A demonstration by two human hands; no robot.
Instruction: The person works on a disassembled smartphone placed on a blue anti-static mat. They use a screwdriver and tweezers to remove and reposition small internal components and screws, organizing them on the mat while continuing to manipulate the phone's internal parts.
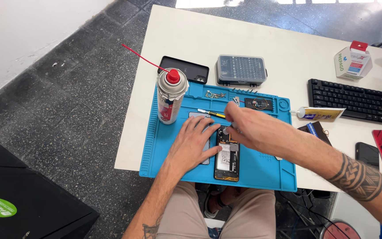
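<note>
Left hand (194, 142) lies spread flat, steadying the opened phone (227, 155) at the near middle of the blue mat (261, 170); right hand (244, 126) pinches a small tool at its top—keep pressure light.

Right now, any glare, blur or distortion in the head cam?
Head view: blown-out glare along the top edge of the white table; wide-angle bend at the frame edges. The right hand looks slightly motion-soft, and it hides the top of the opened phone. The left hand and blue mat are sharp, with soft shadows.
</note>
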